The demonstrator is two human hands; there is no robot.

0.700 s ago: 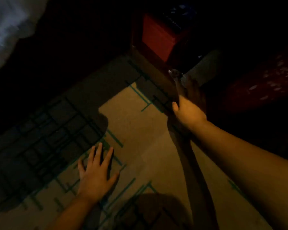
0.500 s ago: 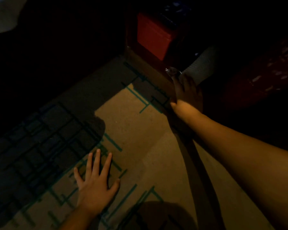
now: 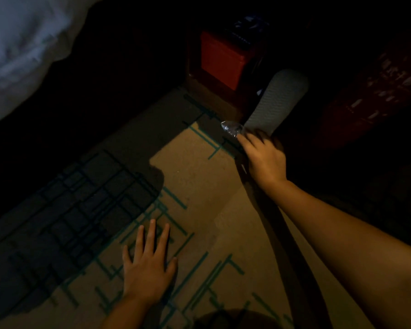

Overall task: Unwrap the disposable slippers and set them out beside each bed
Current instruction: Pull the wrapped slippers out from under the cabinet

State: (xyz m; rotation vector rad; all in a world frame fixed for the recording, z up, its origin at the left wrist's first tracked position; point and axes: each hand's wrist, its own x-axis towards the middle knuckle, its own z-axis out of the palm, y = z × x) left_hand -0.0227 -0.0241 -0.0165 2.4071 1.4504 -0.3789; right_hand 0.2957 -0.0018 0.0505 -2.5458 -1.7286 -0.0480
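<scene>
The room is dim. My right hand (image 3: 263, 155) reaches forward and grips the near end of a pale grey disposable slipper (image 3: 277, 100), sole side up, together with a crumpled bit of clear plastic wrap (image 3: 231, 128) that sticks out at its left. The slipper points away into the dark gap beside the nightstand. My left hand (image 3: 148, 267) lies flat on the carpet (image 3: 199, 186) with fingers spread and holds nothing.
A dark nightstand with a red front panel (image 3: 220, 59) stands ahead. White bedding (image 3: 17, 51) hangs at the upper left. A dark red patterned bed cover (image 3: 375, 98) is at the right. The beige carpet has green line patterns and deep shadows.
The slipper now shows more fully, raised beyond my right hand. My left hand stays flat on the carpet. The view has shifted, so white bedding shows again at the upper left.
</scene>
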